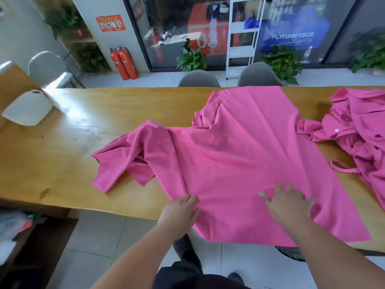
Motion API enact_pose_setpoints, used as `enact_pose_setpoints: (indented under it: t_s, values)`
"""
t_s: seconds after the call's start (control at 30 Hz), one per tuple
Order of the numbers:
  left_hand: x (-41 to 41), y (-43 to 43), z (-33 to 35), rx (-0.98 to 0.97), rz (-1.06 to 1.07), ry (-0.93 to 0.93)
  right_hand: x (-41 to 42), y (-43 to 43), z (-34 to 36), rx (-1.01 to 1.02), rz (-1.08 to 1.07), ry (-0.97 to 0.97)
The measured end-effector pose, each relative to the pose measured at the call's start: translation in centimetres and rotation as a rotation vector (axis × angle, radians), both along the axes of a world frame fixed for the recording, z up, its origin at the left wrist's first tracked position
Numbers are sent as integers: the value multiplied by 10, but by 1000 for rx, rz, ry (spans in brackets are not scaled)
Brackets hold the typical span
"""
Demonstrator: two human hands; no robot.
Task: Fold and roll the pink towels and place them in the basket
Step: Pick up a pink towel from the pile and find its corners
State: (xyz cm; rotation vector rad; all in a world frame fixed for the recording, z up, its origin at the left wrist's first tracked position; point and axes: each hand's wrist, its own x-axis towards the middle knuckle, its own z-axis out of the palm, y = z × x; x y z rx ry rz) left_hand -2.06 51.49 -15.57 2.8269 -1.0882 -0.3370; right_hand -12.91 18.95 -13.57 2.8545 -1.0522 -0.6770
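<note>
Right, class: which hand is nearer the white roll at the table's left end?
Left. The left hand rests at the near edge of the pink towel, well right of the white roll; the right hand lies on the towel farther right.

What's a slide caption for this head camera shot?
Left hand and right hand rest flat on a pink towel spread across the wooden table.

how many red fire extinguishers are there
2. One red metal fire extinguisher stands on the floor by the grey pillar; the second stands close beside it. None seem hidden.
</note>
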Motion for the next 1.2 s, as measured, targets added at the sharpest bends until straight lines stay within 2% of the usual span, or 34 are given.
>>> enact_pose_setpoints:
  t_s: [0.13,0.23,0.4,0.57,0.7,0.87,0.97,1.13,1.2]
  values:
    - [12,38,1,-99,86,-111,29,25,1,-55,160,-75]
    - [32,73,13,-78,221,-141,61,60,4,-16,310,-153]
    - [76,136,21,21,425,-127,121,137,6,231,567,-228]
    - [140,189,8,129,405,-15,178,212,10,351,699,-241]
    - [183,228,-9,171,358,75,223,266,0,320,658,-199]
    - [252,272,-15,41,294,59,266,299,-23,155,494,-171]
    - [302,290,-4,-32,214,34,278,300,-30,124,414,-201]
    - [365,296,25,-34,215,150,287,296,-13,116,228,-411]
    - [377,299,31,-2,213,83,285,293,-5,105,171,-480]
